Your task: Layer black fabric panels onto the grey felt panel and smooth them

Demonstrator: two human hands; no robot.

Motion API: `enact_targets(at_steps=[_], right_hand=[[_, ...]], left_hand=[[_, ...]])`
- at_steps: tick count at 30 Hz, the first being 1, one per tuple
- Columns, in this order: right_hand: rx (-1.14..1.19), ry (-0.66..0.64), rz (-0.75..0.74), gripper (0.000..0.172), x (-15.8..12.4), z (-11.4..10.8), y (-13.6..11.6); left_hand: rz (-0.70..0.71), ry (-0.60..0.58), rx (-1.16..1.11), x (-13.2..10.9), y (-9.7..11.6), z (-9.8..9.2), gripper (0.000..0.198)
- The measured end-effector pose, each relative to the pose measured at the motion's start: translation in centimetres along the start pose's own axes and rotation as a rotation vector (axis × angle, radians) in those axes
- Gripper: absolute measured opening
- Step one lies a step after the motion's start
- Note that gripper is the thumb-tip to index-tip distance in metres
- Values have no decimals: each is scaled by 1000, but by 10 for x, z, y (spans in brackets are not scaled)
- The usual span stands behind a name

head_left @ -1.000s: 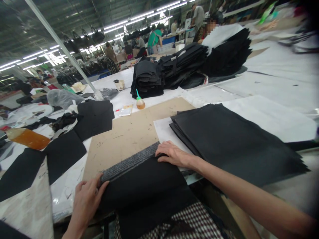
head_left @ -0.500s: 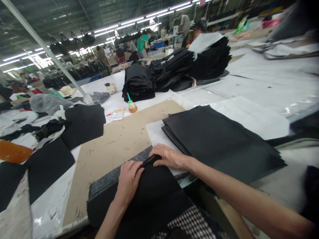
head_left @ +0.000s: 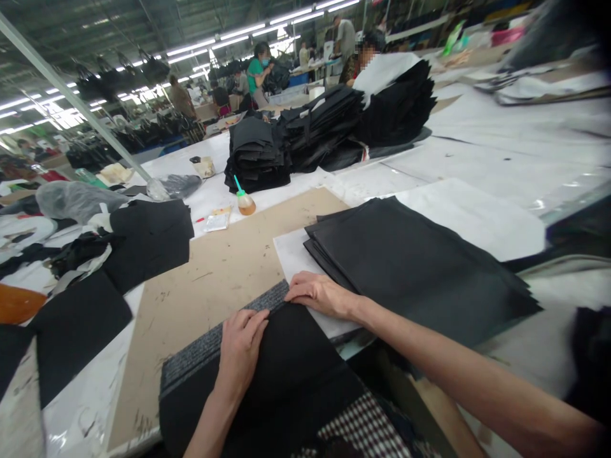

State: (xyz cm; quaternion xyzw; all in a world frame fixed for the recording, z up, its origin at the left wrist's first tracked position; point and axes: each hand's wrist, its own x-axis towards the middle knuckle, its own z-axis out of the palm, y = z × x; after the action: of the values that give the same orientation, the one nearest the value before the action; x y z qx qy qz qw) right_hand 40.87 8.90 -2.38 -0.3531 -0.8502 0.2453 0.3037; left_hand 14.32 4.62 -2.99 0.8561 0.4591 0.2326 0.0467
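A black fabric piece [head_left: 296, 356] hangs over the table's front edge toward my lap. Along its far edge runs a dark grey, textured strip [head_left: 195, 350]. My left hand [head_left: 241, 343] is closed on the fabric's edge beside the strip, fingertips pressed together. Farther right, my right hand [head_left: 322, 296] pinches the same edge near its right end. The fabric between the two hands lies fairly flat against the strip. Just right of my right hand lies a stack of black fabric sheets [head_left: 420, 261] on white paper.
Under the work lies a tan board [head_left: 219, 261]. Behind it stand a small glue bottle [head_left: 245, 202] with a green nozzle and bundled black pieces [head_left: 258, 152]. More black pieces [head_left: 81, 318] and scraps cover the left side. Other people work in the background.
The fabric edge that was lifted and folded between my hands now lies down along the grey strip. My fingers have lowered with it. The view has shifted slightly.
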Motion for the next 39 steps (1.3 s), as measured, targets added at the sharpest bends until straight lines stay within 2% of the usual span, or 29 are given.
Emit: enact_targets(at_steps=[4,8,12,17,20,23,26,29,31,35,39], right_hand=[[-16,-50,-37,19,-2,-5,3],[-217,-122,-120,27,-2,-8,-2],[-380,-184,-181,25,-3,-9,-11],[-384,-162,-148,26,-12,-14,-11],[-470,-138,-70,24,-15,-16,-20],[-572,-49,56,20,-14,-3,-45],[-551,46,106,22,-11,26,-71],[-525,85,96,33,-12,56,-80],[-526,125,105,37,-14,67,-78],[-538,173,114,41,-19,71,-72],[-580,124,125,42,-19,66,-75]], left_hand=[[93,-11,88,0,0,-4,28],[150,-36,185,1,4,-9,33],[180,-102,275,3,9,-12,35],[222,-110,327,2,11,-12,35],[245,-96,343,1,12,-12,34],[255,-85,352,0,13,-12,32],[242,-102,360,-1,13,-14,33],[206,-131,357,-2,12,-15,35],[191,-133,338,-3,10,-15,36],[164,-101,270,-7,2,-14,33],[148,-87,171,-19,-14,-20,31]])
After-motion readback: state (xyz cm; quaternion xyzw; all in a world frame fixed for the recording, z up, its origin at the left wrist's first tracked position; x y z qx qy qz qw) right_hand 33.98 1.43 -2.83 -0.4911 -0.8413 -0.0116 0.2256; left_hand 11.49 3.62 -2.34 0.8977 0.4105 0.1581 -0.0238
